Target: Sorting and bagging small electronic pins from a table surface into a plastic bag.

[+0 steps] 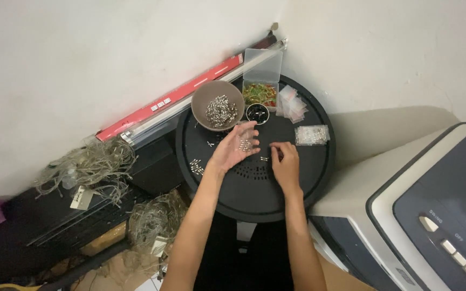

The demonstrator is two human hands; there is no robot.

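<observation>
Left hand [237,148] lies palm up, fingers released, cupping small metal parts [245,144]. Right hand [285,161] pinches one part on the black round table [254,194], near the bowl [218,106].

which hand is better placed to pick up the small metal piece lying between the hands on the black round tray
Right, probably: the right hand has fingertips down beside the small metal piece, while the left hand lies palm up, cupping other pieces.

Bare forearms, no sleeves, no rings

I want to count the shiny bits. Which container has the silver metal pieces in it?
The round brown bowl holds the silver pieces. The small black dish holds dark bits, and the clear plastic box holds green and red ones.
</observation>
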